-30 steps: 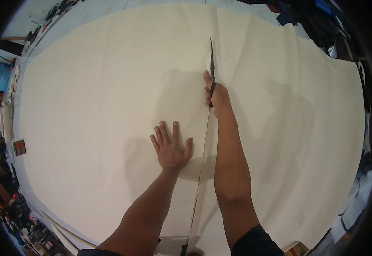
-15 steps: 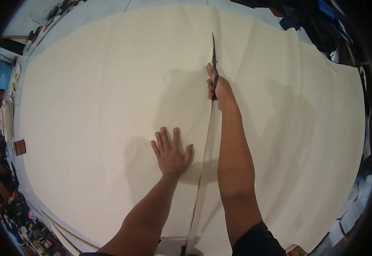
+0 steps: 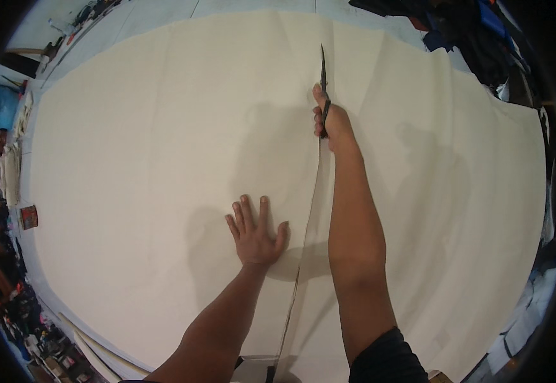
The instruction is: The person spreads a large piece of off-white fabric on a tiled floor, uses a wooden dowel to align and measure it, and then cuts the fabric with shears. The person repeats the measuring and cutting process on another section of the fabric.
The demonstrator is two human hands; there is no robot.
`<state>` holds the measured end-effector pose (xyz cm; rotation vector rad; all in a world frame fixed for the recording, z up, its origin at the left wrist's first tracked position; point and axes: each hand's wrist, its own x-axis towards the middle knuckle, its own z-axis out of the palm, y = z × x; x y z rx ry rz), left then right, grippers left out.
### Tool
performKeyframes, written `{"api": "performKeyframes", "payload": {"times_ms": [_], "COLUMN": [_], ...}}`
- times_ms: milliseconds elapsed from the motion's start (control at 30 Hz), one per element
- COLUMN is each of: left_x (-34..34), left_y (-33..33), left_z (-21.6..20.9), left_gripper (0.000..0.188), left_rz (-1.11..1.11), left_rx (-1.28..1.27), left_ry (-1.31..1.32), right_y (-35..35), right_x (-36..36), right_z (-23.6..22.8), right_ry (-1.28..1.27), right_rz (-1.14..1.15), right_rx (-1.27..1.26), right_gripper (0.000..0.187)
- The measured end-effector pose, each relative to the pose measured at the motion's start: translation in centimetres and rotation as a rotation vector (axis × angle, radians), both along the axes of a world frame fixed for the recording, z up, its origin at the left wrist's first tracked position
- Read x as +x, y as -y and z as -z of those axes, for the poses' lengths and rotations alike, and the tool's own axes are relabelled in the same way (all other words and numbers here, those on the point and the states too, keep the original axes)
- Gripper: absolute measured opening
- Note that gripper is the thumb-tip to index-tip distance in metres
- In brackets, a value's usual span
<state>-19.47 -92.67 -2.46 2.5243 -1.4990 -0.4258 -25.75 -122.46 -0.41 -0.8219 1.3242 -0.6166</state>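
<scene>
The right hand (image 3: 335,121) gripped dark scissors (image 3: 324,82) at the far end of a long cut (image 3: 297,274), which ran through a cream sheet (image 3: 131,140). Left of the cut, the left hand (image 3: 257,244) lay palm down on the sheet, spread wide.

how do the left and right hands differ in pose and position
The left hand lies flat with fingers spread; the right hand is curled around the handles of the dark scissors. The left hand rests nearer the person, left of the slit; the right hand is farther away, at its far end. Both are bare, over the cream sheet.
</scene>
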Motion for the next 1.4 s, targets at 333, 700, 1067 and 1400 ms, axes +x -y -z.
{"api": "performKeyframes", "payload": {"times_ms": [333, 700, 1067, 1400], "left_x": [0.0, -0.3, -0.1, 0.0], "left_y": [0.4, 0.2, 0.4, 0.4], "left_z": [-0.4, -0.3, -0.3, -0.3], "left_gripper": [0.074, 0.075, 0.077, 0.078], "left_rz": [-0.004, 0.008, 0.012, 0.003], "left_rx": [0.025, 0.003, 0.075, 0.102], "left_ry": [0.008, -0.008, -0.014, -0.027], "right_y": [1.0, 5.8, 10.3, 12.2], "right_x": [0.8, 1.7, 2.6, 3.7], "right_z": [2.2, 2.5, 1.5, 2.1], "right_ry": [-0.084, -0.081, 0.035, -0.065], "right_rz": [0.015, -0.004, -0.017, -0.020], "right_rx": [-0.135, -0.083, -0.057, -0.115], "right_gripper": [0.058, 0.055, 0.058, 0.060]}}
